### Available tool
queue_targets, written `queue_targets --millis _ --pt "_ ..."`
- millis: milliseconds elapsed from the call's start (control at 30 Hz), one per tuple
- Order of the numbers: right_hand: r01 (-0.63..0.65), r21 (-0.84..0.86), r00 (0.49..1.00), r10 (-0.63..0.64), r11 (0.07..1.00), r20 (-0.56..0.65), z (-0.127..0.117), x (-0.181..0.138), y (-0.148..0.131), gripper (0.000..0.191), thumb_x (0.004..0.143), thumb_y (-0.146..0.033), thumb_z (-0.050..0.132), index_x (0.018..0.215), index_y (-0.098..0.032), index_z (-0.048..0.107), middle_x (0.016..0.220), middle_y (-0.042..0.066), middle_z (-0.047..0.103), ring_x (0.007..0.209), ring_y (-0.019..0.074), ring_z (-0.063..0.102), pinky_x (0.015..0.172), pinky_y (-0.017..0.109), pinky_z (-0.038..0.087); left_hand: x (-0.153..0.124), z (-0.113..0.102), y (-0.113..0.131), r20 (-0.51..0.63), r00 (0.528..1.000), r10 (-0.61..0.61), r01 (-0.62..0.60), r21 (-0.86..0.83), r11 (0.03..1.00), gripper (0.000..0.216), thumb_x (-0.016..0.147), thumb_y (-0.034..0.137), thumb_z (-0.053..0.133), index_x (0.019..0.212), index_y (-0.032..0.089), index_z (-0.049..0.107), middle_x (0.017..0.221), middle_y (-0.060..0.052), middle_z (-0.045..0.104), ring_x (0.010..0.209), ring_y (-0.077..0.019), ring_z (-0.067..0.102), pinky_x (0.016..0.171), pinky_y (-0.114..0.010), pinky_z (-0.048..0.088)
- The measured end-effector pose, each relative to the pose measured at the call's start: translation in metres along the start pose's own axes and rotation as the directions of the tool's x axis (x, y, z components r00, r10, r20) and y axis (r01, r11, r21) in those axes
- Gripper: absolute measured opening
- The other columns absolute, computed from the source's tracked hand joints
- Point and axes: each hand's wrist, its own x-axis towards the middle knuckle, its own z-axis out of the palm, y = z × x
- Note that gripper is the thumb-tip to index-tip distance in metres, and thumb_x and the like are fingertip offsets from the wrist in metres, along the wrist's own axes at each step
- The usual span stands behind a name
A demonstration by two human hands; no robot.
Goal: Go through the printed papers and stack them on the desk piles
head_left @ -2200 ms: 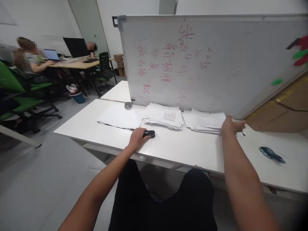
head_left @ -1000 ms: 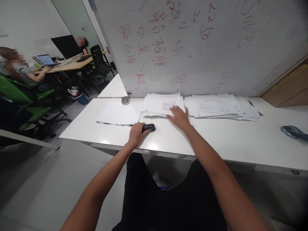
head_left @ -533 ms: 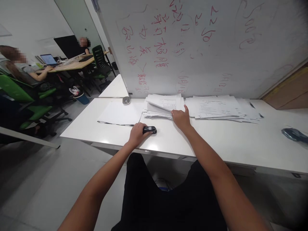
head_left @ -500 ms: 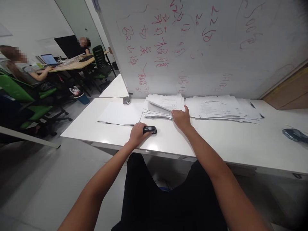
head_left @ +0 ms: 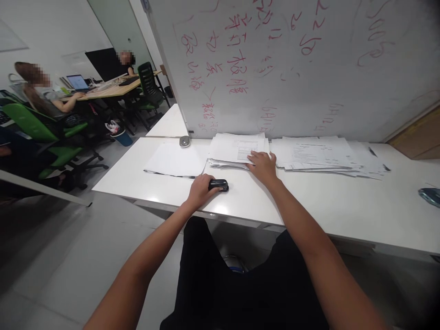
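Observation:
On the white desk [head_left: 309,206], my left hand [head_left: 200,190] is wrapped round a black stapler [head_left: 220,185], whose front end sticks out to the right. My right hand [head_left: 264,167] is at the near right edge of a thick stack of printed papers [head_left: 228,149]. Its fingers curl over the top sheet and its thumb sits at the near edge, gripping the papers there. What lies under the fingers is hidden. Left of the stack lies a thin pile of white sheets [head_left: 175,159] with a dark near edge.
A second paper stack [head_left: 312,153] lies to the right, against the whiteboard [head_left: 292,91]. A small silver-rimmed object [head_left: 184,141] stands at the back left. A dark wrapped item [head_left: 430,196] lies far right, near a cardboard box [head_left: 419,130]. People sit at a wooden desk [head_left: 113,90] beyond.
The lifted top papers of the middle stack now lie down flat, with my right hand's fingers over them. My left hand still holds the stapler. The view has shifted slightly left.

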Motion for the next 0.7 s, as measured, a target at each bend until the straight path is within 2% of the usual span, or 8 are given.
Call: queue_targets --millis 100,300,367,433,533,600,700 --pt "-0.002 0.037 0.999 0.001 0.999 0.040 0.001 0.001 0.000 0.027 0.094 -0.034 0.048 0.111 -0.029 0.068 0.133 0.002 0.062 0.131 0.0278 0.045 0.114 0.061 0.007 0.000 0.001 0.000 0.000 1.000 -0.004 0.004 0.007 1.000 0.034 0.082 0.048 0.065 0.100 0.021 0.056 0.095 -0.006 0.062 0.091 -0.0239 0.057 0.077 -0.036 0.045" --pt "-0.024 0.057 0.999 0.023 0.998 0.028 0.000 0.001 -0.005 0.030 0.094 -0.025 0.042 0.102 -0.026 0.071 0.125 0.003 0.067 0.123 0.0253 0.054 0.115 0.060 0.006 0.001 0.001 0.001 -0.002 1.000 -0.004 0.004 0.017 1.000 0.034 0.082 0.048 0.065 0.100 0.021 0.057 0.095 -0.006 0.063 0.091 -0.0243 0.057 0.077 -0.036 0.045" --pt "-0.054 0.060 0.998 0.052 0.997 0.025 -0.001 0.002 -0.007 0.027 0.092 -0.026 0.046 0.105 -0.026 0.070 0.124 0.003 0.067 0.120 0.0263 0.054 0.114 0.060 0.010 0.001 0.000 0.001 -0.006 1.000 -0.004 0.004 0.017 1.000 0.034 0.082 0.048 0.064 0.100 0.021 0.057 0.094 -0.006 0.062 0.090 -0.0240 0.057 0.076 -0.036 0.045" --pt "-0.085 0.047 0.996 0.083 0.995 0.040 -0.002 0.005 -0.008 0.027 0.089 -0.032 0.053 0.110 -0.025 0.069 0.120 0.006 0.068 0.114 0.0291 0.055 0.109 0.059 0.022 0.001 0.000 0.002 -0.007 1.000 -0.006 0.006 0.014 1.000 0.033 0.082 0.048 0.064 0.099 0.021 0.057 0.093 -0.006 0.062 0.089 -0.0237 0.057 0.076 -0.036 0.045" --pt "-0.109 0.001 0.993 0.108 0.994 0.055 -0.002 0.012 -0.010 0.040 0.083 -0.045 0.062 0.116 -0.025 0.067 0.115 0.012 0.067 0.108 0.0337 0.053 0.096 0.054 0.036 0.001 0.000 0.002 -0.004 1.000 -0.011 0.011 0.012 1.000 0.032 0.082 0.047 0.065 0.099 0.021 0.057 0.093 -0.006 0.063 0.089 -0.0237 0.057 0.075 -0.036 0.045" --pt "-0.103 -0.015 0.994 0.104 0.995 0.040 0.000 0.016 -0.010 0.043 0.082 -0.051 0.062 0.117 -0.026 0.068 0.114 0.013 0.064 0.107 0.0350 0.051 0.094 0.055 0.037 0.000 0.000 0.003 -0.004 1.000 -0.013 0.013 0.013 1.000 0.032 0.082 0.047 0.065 0.099 0.021 0.057 0.093 -0.006 0.062 0.089 -0.0237 0.057 0.075 -0.036 0.045" --pt "-0.079 -0.001 0.997 0.079 0.997 0.013 0.005 0.016 -0.009 0.039 0.082 -0.052 0.062 0.112 -0.028 0.071 0.118 0.012 0.061 0.111 0.0346 0.050 0.103 0.060 0.028 0.000 0.000 0.003 -0.014 1.000 -0.014 0.014 0.020 1.000 0.032 0.082 0.047 0.065 0.100 0.021 0.057 0.093 -0.006 0.063 0.090 -0.0236 0.057 0.075 -0.035 0.045"
